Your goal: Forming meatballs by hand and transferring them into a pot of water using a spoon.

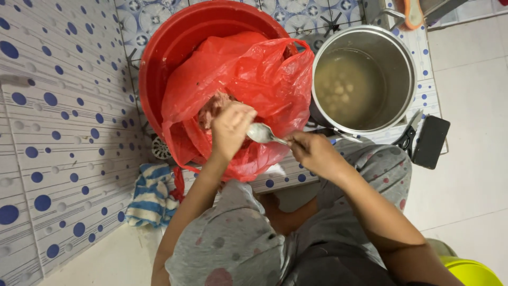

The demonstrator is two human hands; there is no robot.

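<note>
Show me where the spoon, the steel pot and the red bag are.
spoon [260, 133], head view, on its bowl.
steel pot [403, 79], head view, on its inner wall.
red bag [254, 69], head view, on its upper folds.

The red basin [159, 63] is cut off by the top edge; the red plastic bag [254, 74] hides its interior. The left hand [230, 130] covers most of the pinkish mass [211, 108] inside the bag. The yellow container [471, 271] is cropped at the bottom-right corner. The orange-handled item [413, 13] is cut off at the top.
</note>
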